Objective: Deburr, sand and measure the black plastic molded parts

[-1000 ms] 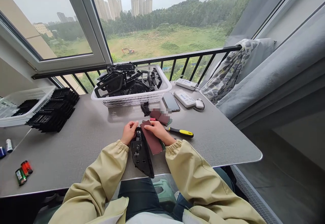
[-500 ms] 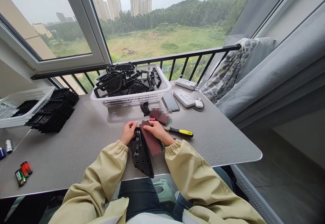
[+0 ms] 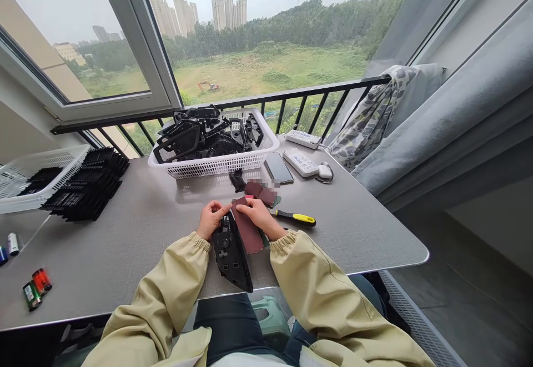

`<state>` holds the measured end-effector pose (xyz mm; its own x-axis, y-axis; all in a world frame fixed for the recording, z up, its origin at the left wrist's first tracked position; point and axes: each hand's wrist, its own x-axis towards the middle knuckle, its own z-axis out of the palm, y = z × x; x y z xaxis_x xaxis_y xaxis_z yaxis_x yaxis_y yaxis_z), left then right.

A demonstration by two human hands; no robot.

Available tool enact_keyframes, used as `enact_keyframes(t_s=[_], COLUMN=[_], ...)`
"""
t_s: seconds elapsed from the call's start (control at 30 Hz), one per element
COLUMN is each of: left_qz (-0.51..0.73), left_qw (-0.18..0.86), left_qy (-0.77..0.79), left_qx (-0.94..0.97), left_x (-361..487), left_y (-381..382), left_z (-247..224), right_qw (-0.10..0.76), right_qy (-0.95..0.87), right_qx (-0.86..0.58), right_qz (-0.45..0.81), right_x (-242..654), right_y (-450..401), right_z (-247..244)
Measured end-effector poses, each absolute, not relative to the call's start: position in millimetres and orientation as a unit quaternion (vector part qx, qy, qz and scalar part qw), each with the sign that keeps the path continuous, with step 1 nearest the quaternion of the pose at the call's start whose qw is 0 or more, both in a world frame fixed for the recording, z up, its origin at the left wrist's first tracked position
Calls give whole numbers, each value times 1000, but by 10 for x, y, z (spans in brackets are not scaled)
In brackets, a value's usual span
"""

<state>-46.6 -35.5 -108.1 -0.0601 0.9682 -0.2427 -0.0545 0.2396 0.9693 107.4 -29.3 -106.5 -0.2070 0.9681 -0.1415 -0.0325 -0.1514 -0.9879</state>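
Note:
A black plastic part (image 3: 232,256) lies near the front edge of the table, its narrow end pointing toward me. At its far end is my left hand (image 3: 211,218), fingers closed, with thumb and forefinger reaching the top corner of a dark red sandpaper sheet (image 3: 250,231). Whether these fingers grip the part, the sheet or both is hard to tell. My right hand (image 3: 259,216) pinches the sheet from the right, thumb on top. The sheet slants beside the part, partly over its right edge.
Behind the hands are folded sandpaper pieces (image 3: 262,194) and a white basket (image 3: 216,166) of black parts. A yellow-black handled tool (image 3: 296,218), a phone (image 3: 278,168) and white devices (image 3: 300,162) sit right. Stacked black parts (image 3: 87,186) and batteries (image 3: 36,289) are left.
My left thumb and forefinger have shifted slightly right, to the top corner of the sandpaper. The sheet and my right hand have barely moved.

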Motion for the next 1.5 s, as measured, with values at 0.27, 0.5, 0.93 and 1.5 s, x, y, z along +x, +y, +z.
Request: enact_keyframes(t_s=[0.27,0.5,0.93,1.5], left_qz=[445,433,399,410], left_qw=[532,534,581,665], left_qy=[572,588,573,506], left_qx=[437,426,418,366], left_x=[-495,-527,-506,-508], left_y=[-354,-322,-350,-367], left_z=[-1099,-1143,-1099,-1043], right_qw=[446,446,432,426], right_qy=[-479,-472,-455,-429], right_qx=[-479,-482,-464,-461], right_qz=[585,589,625,650], right_x=[1071,1056,1058,1096], right_y=[-254,-256,-265,-261], right_z=[-1106,-1126,-1117,-1075])
